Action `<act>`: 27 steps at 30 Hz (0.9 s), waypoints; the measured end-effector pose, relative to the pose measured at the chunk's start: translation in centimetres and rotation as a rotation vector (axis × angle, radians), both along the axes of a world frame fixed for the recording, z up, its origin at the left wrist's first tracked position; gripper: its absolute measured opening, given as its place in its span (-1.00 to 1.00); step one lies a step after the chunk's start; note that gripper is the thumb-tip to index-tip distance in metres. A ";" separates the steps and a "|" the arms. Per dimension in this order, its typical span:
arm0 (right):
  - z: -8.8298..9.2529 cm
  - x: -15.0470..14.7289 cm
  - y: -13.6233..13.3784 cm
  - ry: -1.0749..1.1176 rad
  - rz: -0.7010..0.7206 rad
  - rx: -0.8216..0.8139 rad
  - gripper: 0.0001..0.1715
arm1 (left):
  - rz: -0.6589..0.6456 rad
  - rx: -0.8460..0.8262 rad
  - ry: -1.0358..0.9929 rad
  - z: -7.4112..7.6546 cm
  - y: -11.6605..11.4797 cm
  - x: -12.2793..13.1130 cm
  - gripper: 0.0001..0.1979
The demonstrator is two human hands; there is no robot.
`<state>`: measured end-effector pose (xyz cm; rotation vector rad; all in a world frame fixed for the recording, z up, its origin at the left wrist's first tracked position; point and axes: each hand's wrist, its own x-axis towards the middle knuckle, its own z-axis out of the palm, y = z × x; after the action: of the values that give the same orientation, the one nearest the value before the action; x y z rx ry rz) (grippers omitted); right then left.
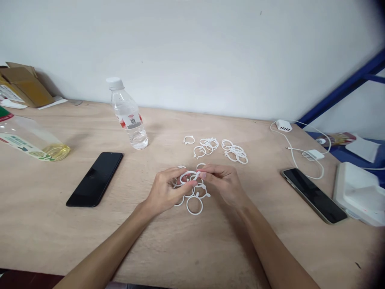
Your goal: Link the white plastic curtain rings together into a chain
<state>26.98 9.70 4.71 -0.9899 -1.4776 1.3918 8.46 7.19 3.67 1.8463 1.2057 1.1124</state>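
Above a loose pile of white plastic rings [194, 206], both hands meet at one white plastic ring [184, 176]. My left hand [167, 188] is closed round the left side of this ring, between thumb and fingers. The thumb and fingertips of my right hand [224, 180] pinch its right end, where small tabs stick out. Whether the ring's ends are joined cannot be made out under the fingertips. Farther back lie two more clusters of similar rings, one in the middle [207, 147] and one to the right [236, 152], with a single ring [189, 139] to their left.
A water bottle [129, 116] stands behind my left hand, near a black phone [94, 180]. An oil bottle [33, 140] and a cardboard box [27, 86] are at far left. Another phone [313, 194], a white charger [283, 126], cables and a white device [357, 188] occupy the right.
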 end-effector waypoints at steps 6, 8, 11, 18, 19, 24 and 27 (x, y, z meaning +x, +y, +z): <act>-1.1 0.2 0.2 0.031 -0.015 -0.029 -0.87 | 0.004 -0.028 -0.023 0.1 0.1 0.0 -0.76; -1.3 0.3 0.6 -0.008 -0.031 -0.064 -0.83 | 0.025 0.006 0.026 0.0 0.2 0.0 -0.74; -1.3 0.4 2.0 -0.256 -0.128 0.064 -0.79 | 0.065 0.094 0.155 -0.5 0.5 -0.2 -0.74; -0.9 -0.8 6.5 -1.190 0.006 0.711 -0.58 | 0.109 0.212 0.405 -1.5 0.6 -0.4 -0.61; -0.8 -1.1 6.9 -1.276 0.046 0.732 -0.60 | 0.102 0.209 0.423 -1.5 0.5 -0.4 -0.58; -0.5 -1.5 7.9 -1.427 0.172 0.783 -0.66 | 0.088 0.196 0.442 -1.5 0.3 -0.5 -0.43; -0.5 -1.2 8.2 -1.392 0.159 0.740 -0.65 | 0.102 0.215 0.424 -1.4 0.3 -0.5 -0.45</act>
<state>25.80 17.86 4.22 -1.3715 -2.7764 -0.0704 8.00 7.50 2.24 2.2889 1.4758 0.9615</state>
